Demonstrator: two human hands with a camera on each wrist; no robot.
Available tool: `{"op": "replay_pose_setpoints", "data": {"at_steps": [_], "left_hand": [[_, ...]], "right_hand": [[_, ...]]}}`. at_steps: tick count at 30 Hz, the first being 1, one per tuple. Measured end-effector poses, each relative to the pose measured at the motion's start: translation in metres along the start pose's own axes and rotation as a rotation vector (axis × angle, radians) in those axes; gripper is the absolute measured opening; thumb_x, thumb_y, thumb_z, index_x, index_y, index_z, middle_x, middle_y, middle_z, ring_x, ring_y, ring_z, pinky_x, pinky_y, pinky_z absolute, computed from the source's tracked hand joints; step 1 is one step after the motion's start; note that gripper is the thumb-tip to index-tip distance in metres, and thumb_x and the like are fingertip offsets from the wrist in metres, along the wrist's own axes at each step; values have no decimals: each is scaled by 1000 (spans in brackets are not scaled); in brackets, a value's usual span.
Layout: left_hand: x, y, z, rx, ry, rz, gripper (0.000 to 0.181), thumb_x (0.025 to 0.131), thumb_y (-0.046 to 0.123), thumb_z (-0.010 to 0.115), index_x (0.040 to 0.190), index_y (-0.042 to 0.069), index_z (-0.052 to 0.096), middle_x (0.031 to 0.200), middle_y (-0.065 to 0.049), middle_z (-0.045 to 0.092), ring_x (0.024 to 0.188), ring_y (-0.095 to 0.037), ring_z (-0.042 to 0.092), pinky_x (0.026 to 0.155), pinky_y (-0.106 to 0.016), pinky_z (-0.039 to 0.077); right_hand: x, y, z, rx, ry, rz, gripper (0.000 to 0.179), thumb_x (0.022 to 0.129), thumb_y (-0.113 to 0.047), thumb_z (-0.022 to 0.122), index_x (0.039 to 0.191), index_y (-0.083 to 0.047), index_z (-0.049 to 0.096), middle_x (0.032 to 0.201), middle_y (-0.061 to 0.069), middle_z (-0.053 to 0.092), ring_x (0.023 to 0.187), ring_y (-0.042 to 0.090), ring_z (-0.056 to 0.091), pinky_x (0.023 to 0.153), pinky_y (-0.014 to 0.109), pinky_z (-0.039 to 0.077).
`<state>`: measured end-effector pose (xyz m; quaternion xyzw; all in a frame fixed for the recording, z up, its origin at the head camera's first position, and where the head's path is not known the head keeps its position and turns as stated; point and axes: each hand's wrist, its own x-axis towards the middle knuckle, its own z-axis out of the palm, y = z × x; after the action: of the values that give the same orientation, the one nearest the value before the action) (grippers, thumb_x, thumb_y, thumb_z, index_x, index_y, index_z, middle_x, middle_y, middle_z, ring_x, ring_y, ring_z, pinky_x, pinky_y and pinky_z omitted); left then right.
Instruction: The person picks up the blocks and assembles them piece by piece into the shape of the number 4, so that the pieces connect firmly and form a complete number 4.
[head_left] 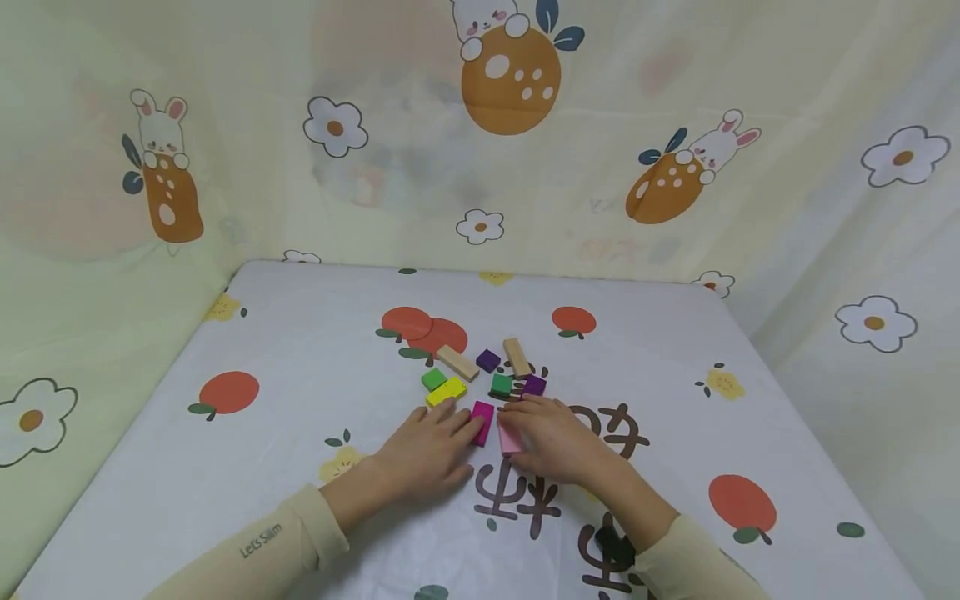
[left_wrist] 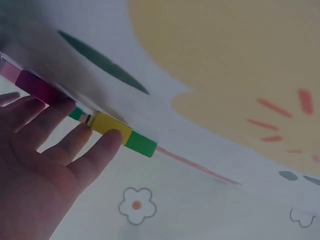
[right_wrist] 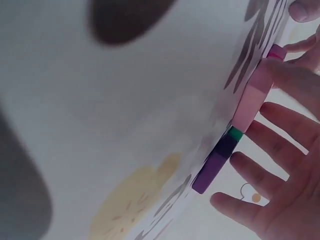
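Observation:
My left hand [head_left: 427, 450] lies low over the cloth with fingers extended, fingertips at a magenta block [head_left: 482, 422]. A yellow block [head_left: 446, 392] and a light green block [head_left: 433, 379] are just beyond its fingers. My right hand [head_left: 558, 437] is beside a pink block [head_left: 511, 436] and partly covers it. In the right wrist view, the thumb touches the pink block [right_wrist: 251, 97] and the other fingers are spread. A purple block [head_left: 534, 385] and a darker green block [head_left: 502, 384] stand near the right fingertips.
Farther back lie two plain wooden blocks [head_left: 457, 362] and a dark purple block [head_left: 487, 360]. A black object [head_left: 615, 546] is by the right sleeve. The printed tablecloth [head_left: 300, 333] meets patterned curtains [head_left: 405, 183] at the back and sides.

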<state>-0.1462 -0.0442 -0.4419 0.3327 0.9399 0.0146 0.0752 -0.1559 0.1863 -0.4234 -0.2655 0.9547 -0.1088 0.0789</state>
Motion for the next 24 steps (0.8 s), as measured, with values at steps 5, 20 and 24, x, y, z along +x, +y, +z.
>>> {"op": "replay_pose_setpoints", "data": {"at_steps": [5, 20, 24], "left_hand": [[1, 2, 2, 3, -1, 7, 72, 99, 50, 61, 161, 21, 38, 164, -5, 43, 155, -34, 31, 119, -60, 36], [1, 1, -1, 9, -7, -9, 76, 97, 52, 64, 162, 23, 37, 164, -4, 43, 156, -34, 31, 118, -60, 38], [-1, 1, -1, -5, -16, -13, 75, 97, 51, 63, 162, 23, 37, 164, -4, 42, 156, -34, 30, 118, -60, 38]], "right_hand": [[1, 1, 2, -48, 2, 13, 54, 87, -25, 84, 136, -12, 67, 141, 6, 65, 141, 33, 51, 117, 63, 36], [-12, -9, -3, 12, 13, -4, 56, 86, -30, 85, 137, -15, 68, 139, 8, 65, 132, 30, 59, 110, 52, 49], [-22, -15, -2, 32, -15, -16, 56, 87, -33, 83, 138, -16, 67, 139, 7, 64, 128, 28, 62, 105, 49, 53]]}}
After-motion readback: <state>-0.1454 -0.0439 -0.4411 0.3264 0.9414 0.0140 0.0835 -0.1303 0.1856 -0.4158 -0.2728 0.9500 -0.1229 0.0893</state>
